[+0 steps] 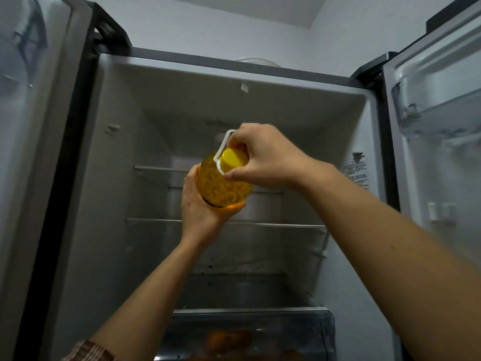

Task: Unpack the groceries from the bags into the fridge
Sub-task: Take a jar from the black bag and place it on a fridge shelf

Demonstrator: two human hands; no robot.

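Observation:
A yellow bottle (223, 185) with a yellow cap and a white carry handle is held up in front of the open fridge (234, 100), level with its upper shelves. My left hand (199, 208) cups the bottle's base and side from below. My right hand (263, 157) grips the white handle and the cap from the right. The bottle tilts with its cap towards me.
Both fridge doors stand wide open, left door (33, 152) and right door (440, 152) with its door bins. Two wire-edged glass shelves (273, 225) cross the interior. A clear drawer (260, 332) at the bottom holds orange fruit. A white dish (257, 62) lies on top of the fridge.

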